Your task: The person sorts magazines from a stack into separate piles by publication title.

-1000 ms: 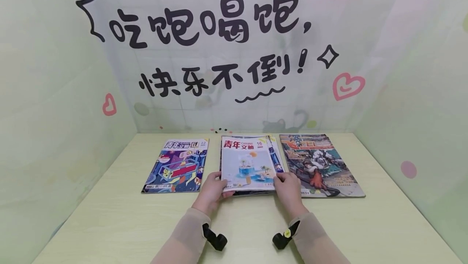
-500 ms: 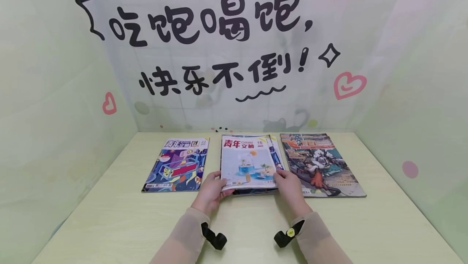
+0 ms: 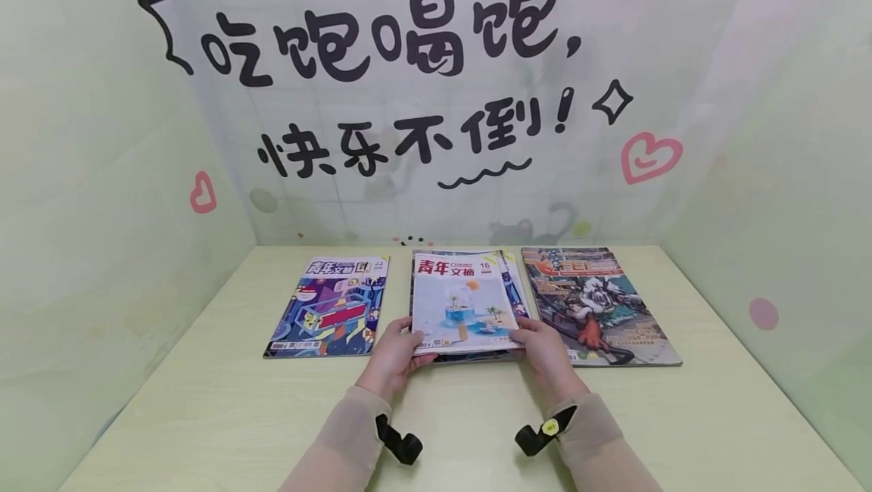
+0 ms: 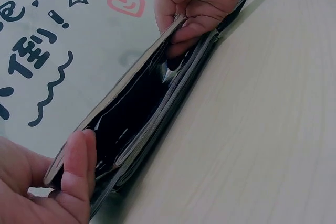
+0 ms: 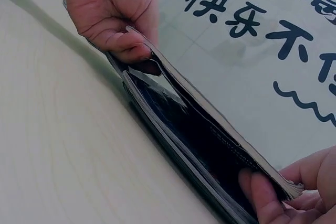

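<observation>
My left hand and right hand pinch the near corners of a magazine with a pale beach-scene cover. In the left wrist view its near edge is raised above a stack of other magazines, with a dark gap between. Left fingers curl under one corner there. The right wrist view has the right fingers beneath the opposite corner. From the head, covers of the lower magazines peek out at the right side and are mostly hidden.
A purple-covered magazine lies left of the stack, and a larger comic-style magazine lies to its right. The pale wooden table is enclosed by printed fabric walls at the back and sides.
Both hands keep their grip on the top magazine. My right hand has shifted slightly right and its wrist has turned a little; the magazine has barely moved.
</observation>
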{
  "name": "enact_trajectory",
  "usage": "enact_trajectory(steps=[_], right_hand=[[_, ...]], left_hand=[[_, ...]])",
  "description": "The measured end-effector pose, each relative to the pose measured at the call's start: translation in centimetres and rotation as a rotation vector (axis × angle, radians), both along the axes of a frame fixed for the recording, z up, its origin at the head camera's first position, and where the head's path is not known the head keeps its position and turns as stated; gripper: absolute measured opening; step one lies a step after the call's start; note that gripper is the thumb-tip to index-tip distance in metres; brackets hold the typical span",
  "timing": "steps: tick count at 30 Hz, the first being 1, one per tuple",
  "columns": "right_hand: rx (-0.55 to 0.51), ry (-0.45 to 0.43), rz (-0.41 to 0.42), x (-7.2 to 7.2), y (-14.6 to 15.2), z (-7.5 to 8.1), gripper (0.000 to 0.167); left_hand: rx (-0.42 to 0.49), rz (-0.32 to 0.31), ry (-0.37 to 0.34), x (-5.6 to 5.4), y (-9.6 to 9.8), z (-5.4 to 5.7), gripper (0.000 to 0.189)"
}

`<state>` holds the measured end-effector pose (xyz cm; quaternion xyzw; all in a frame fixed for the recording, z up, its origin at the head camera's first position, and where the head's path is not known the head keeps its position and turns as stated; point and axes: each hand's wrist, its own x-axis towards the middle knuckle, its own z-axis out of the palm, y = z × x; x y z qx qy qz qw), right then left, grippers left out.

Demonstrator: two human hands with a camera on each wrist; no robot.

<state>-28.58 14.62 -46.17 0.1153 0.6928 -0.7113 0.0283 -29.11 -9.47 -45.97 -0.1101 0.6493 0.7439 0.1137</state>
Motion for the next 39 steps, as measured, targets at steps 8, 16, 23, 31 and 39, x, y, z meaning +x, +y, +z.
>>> enact_trajectory(steps=[8, 16, 23, 31, 39], right_hand=[[0.036, 0.021, 0.062, 0.1, -0.1, 0.0, 0.052], [0.093, 0.048, 0.064, 0.1, -0.6, 0.1, 0.055], [0.083, 0.044, 0.022, 0.2, -0.9, 0.3, 0.055], [0.060, 0.074, 0.001, 0.4, -1.5, 0.7, 0.055], [0.032, 0.133, 0.031, 0.6, -3.3, 1.0, 0.053]], left_hand=[[-0.089, -0.049, 0.038, 0.1, 0.0, 0.2, 0.051], [-0.182, -0.102, 0.080, 0.2, 0.1, 0.4, 0.054], [-0.191, -0.068, 0.072, 0.3, 0.1, 0.4, 0.055], [-0.228, -0.024, 0.084, 0.5, -0.3, 0.9, 0.055], [-0.242, 0.001, 0.100, 0.6, -2.5, 1.4, 0.056]])
